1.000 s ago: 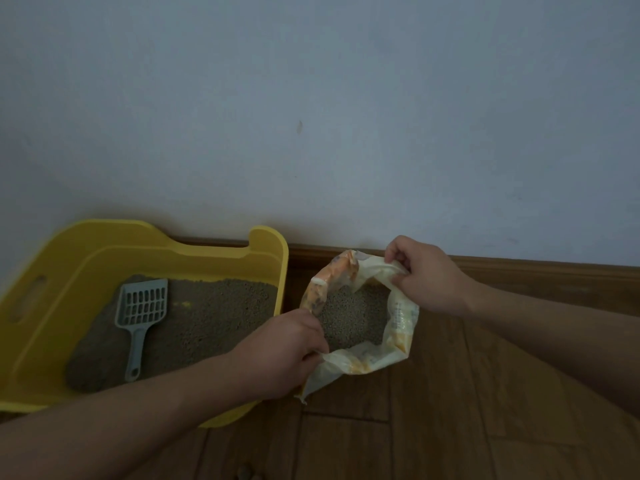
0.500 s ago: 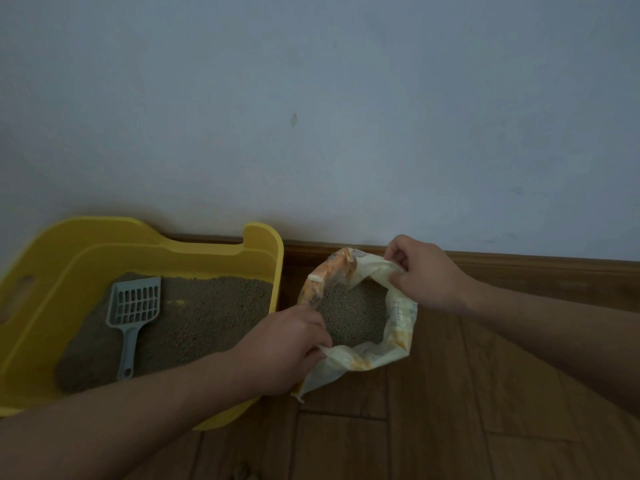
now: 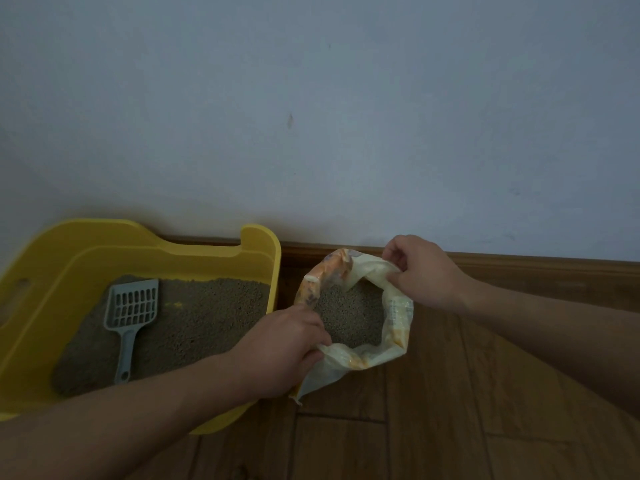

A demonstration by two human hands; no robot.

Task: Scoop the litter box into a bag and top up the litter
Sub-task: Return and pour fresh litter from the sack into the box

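Cream-and-orange plastic is forming the litter bag (image 3: 398, 308), which is standing open on the wooden floor (image 3: 433, 431) just to the right of the yellow litter box (image 3: 264, 239), its mouth showing grey-brown litter (image 3: 349, 318) inside. The left hand (image 3: 280, 348) is gripping the near left edge of the rim, its fingers (image 3: 311, 329) curling round the plastic. The right hand (image 3: 424, 271) is pinching the far right edge, so the two hands are holding the mouth spread wide. Inside the box, a grey slotted scoop (image 3: 131, 311) is lying flat on the litter bed (image 3: 207, 323), its head toward the wall (image 3: 311, 116) and its handle pointing back toward the person. The box is sitting close to the wooden baseboard (image 3: 519, 268), under the plain pale wall.
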